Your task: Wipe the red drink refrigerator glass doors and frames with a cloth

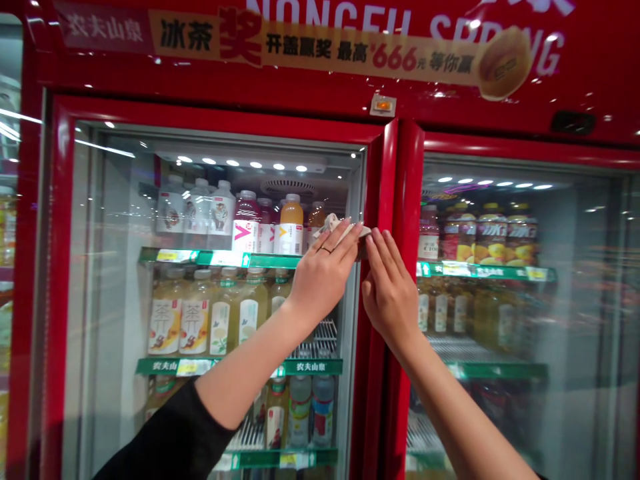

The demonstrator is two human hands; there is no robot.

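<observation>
A crumpled off-white cloth (331,223) lies under the fingers of my left hand (320,270), against the left glass door (117,280) near its right edge. Those fingers are stretched out over it and press it flat, with a dark ring on one of them. My right hand (393,290) rests on the red door frame (387,180) with its fingers extended and close together. Its fingertips come right beside the cloth's edge; whether they touch it, I cannot tell. The palms of both hands are hidden.
Behind the glass, several bottles (165,323) stand on shelves with green price strips (310,367). A second glass door (590,300) is to the right. Above the doors are a lit orange switch (383,106) and a promotional strip (300,50).
</observation>
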